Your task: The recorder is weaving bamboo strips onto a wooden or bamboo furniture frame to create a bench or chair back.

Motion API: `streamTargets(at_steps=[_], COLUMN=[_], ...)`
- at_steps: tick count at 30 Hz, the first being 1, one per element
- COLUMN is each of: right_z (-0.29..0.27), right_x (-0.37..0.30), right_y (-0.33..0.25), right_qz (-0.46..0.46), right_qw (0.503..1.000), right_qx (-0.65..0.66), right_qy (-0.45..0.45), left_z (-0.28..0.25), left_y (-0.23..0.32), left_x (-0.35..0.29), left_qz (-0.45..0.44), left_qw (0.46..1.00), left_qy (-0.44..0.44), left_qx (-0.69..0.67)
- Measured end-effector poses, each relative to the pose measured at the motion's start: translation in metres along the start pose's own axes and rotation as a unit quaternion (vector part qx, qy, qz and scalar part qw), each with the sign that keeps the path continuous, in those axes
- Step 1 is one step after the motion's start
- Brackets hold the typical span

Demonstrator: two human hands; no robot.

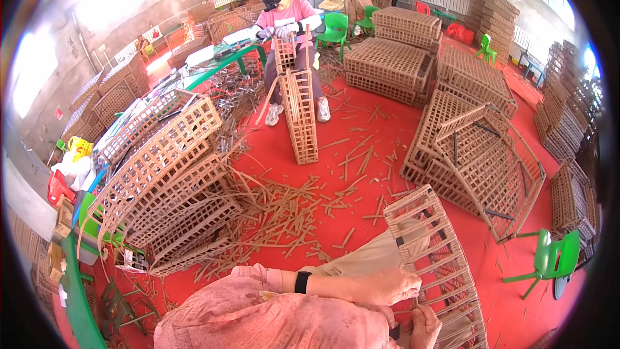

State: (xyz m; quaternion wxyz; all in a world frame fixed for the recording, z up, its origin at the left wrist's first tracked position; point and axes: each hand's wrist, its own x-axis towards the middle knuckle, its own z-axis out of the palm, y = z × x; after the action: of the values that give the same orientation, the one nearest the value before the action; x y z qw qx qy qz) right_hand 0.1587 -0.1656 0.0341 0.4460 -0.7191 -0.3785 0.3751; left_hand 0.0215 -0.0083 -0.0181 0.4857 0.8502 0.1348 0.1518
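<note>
A long brown woven wicker panel (445, 265) with open slots leans across my lap, running from the middle right to the lower edge. My left hand (392, 286), with a black band on its wrist, is closed at the panel's left edge and pinches a thin brown strip there. Just below it my right hand (423, 328) is closed too, its fingers curled against the same edge. A small dark piece shows beside the right hand; what it is I cannot make out.
Loose strip offcuts (290, 213) litter the red floor. Stacked wicker panels (174, 187) rise at left, more panels (481, 161) at right. A green chair (554, 260) stands right. Opposite, a person (292, 19) in pink holds a tall wicker piece (299, 116).
</note>
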Motion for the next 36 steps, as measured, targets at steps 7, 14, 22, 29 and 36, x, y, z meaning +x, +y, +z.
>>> streamTargets(at_steps=[7, 14, 22, 29, 36], right_z=[-0.002, 0.0, -0.003, 0.0, -0.003], right_x=[0.003, 0.004, 0.006, 0.002, 0.003], right_y=[0.014, 0.003, 0.004, -0.005, 0.007], right_qz=[0.034, -0.013, -0.032, 0.007, 0.003], right_qw=[0.999, 1.0, 0.997, 1.0, 0.999], right_qx=[0.018, -0.015, -0.066, 0.007, -0.032], right_qy=[-0.004, -0.002, -0.015, -0.008, -0.005], left_z=[-0.006, -0.01, -0.015, -0.01, -0.014], left_y=[0.014, -0.001, 0.012, 0.008, 0.016], left_x=[0.001, 0.002, 0.003, 0.001, 0.003], left_qz=[0.061, 0.161, 0.033, 0.095, 0.049], left_qw=[0.995, 0.98, 0.998, 0.995, 0.998], left_qy=[0.073, 0.033, -0.023, 0.008, -0.026], left_qx=[0.027, 0.11, 0.038, 0.031, 0.006])
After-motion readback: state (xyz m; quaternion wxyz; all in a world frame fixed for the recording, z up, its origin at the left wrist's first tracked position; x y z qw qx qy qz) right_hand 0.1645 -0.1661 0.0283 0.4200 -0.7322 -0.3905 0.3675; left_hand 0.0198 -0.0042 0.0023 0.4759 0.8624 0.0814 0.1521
